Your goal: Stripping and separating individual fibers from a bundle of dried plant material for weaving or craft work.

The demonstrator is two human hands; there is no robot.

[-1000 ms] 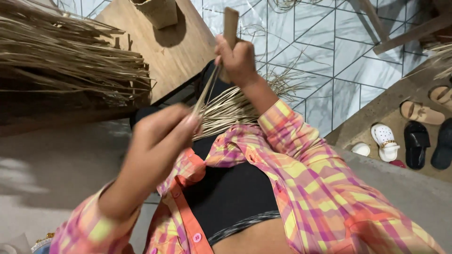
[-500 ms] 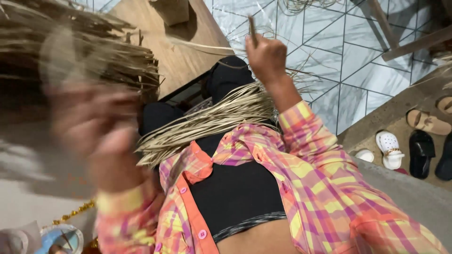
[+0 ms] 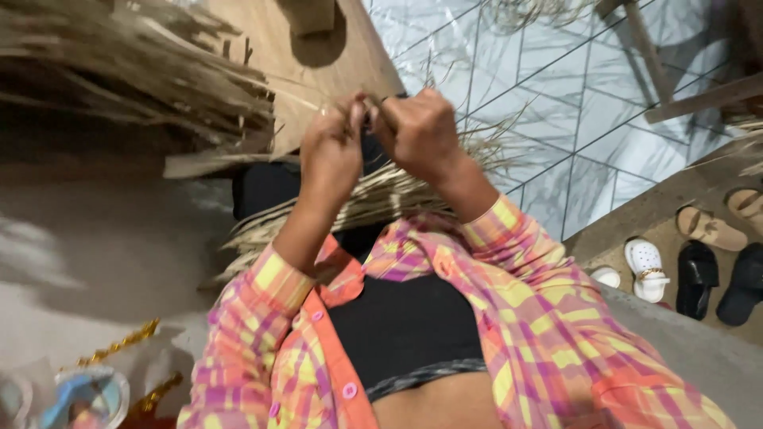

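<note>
Since half a second ago: left hand (image 3: 332,151) swung in from blurred, raised position at left, now knuckle to knuckle with right hand (image 3: 417,131); right hand lowered, upright stick formerly in its grip no longer visible. Both hands back-up, fingers curled shut, pinching thin pale straw strand (image 3: 318,103) at the meeting point; exact grip partly hidden by knuckles. Forearms in pink-yellow plaid sleeves, converging upward from the body. Loose bundle of pale straw strips (image 3: 373,202) directly beneath both wrists, across the lap. Heap of dried straw (image 3: 135,79) left of left hand, on wooden table (image 3: 270,40). Sandals (image 3: 699,262) well right of right hand.
</note>
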